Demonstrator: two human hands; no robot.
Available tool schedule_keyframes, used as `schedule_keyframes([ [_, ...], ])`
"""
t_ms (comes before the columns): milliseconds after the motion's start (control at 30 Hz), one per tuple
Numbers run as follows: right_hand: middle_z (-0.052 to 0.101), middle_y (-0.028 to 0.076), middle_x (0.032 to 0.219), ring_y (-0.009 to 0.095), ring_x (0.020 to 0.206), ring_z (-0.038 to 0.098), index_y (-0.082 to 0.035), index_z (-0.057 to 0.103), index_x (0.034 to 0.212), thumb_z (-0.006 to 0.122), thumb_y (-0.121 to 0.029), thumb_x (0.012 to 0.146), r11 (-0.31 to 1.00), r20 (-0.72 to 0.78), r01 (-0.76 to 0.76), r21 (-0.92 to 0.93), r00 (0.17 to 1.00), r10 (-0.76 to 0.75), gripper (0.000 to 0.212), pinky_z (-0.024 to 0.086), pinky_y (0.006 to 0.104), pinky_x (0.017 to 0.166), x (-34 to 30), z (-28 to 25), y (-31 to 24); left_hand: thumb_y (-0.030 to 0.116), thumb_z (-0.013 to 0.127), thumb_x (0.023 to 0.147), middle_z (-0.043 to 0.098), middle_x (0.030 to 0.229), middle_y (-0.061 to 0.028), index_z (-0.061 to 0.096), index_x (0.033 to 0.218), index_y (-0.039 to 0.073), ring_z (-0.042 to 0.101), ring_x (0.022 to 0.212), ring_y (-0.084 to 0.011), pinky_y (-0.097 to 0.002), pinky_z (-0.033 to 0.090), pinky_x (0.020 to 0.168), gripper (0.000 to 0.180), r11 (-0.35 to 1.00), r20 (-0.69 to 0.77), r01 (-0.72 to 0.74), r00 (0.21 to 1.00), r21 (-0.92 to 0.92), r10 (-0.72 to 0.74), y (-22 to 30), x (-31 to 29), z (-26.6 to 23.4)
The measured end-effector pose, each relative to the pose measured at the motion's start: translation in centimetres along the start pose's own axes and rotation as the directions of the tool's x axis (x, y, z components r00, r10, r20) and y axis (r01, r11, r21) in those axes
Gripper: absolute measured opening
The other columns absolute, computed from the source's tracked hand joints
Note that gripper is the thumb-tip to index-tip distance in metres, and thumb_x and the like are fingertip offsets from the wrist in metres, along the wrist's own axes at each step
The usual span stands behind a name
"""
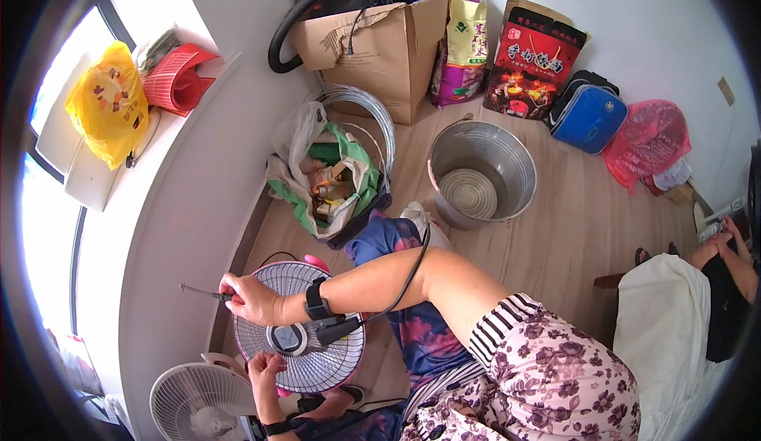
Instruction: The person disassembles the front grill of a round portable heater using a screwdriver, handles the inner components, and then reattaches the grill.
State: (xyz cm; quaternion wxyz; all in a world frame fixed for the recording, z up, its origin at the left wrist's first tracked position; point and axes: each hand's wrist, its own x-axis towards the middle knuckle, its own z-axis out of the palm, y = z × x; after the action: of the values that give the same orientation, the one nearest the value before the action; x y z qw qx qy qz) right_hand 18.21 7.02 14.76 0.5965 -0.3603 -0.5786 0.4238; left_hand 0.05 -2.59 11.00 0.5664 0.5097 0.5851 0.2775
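Screwdriver in right hand, red bag (upright)

A grey wire fan grille with a pink rim sits at six o'clock, beside a white fan. The sleeve shows pink flowers and black-white stripes. At ten o'clock lie a yellow bag and a red basket. A silver metal bucket stands centre; a blue case and a red bag at two o'clock.
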Motion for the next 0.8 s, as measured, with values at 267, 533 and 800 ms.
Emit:
schedule_keyframes([
  [267,0.057,0.014,0.074,0.023,0.067,0.058,0.002,0.048,0.096,0.06,-0.003,0.077,0.999,0.032,-0.041,-0.002,0.999,0.041,0.023,0.047,0.0332,0.064,0.2,-0.6,-1.1,0.005,0.056,0.085,0.058,0.079,-0.0054,0.047,0.071,0.007,0.057,0.068,-0.0116,-0.0247,0.049,0.057,0.017,0.981,-0.061,-0.027,0.998,-0.194,0.016,4.5,-1.7,-1.0],
  [533,0.058,0.013,0.077,0.022,0.069,0.059,0.002,0.049,0.097,0.06,-0.003,0.078,0.998,0.03,-0.057,-0.033,0.998,0.058,0.023,0.048,0.0322,0.065,0.2,-0.9,-1.3,0.008,0.055,0.087,0.059,0.085,-0.0021,0.052,0.078,0.008,0.057,0.075,-0.0116,-0.0232,0.047,0.058,0.01,0.962,-0.244,-0.179,0.962,-0.205,0.127,8.5,-1.3,-7.7],
  [800,0.057,0.013,0.074,0.022,0.066,0.057,0.003,0.048,0.096,0.058,-0.002,0.078,0.999,0.035,-0.046,0.013,0.998,0.045,0.021,0.048,0.0328,0.064,1.0,-0.7,-1.8,0.011,0.053,0.088,0.053,0.094,-0.0051,0.053,0.093,0.004,0.049,0.091,-0.0093,-0.0257,0.042,0.063,0.009,0.849,-0.608,-0.527,0.689,-0.046,0.395,15.4,-5.3,-16.8],
])
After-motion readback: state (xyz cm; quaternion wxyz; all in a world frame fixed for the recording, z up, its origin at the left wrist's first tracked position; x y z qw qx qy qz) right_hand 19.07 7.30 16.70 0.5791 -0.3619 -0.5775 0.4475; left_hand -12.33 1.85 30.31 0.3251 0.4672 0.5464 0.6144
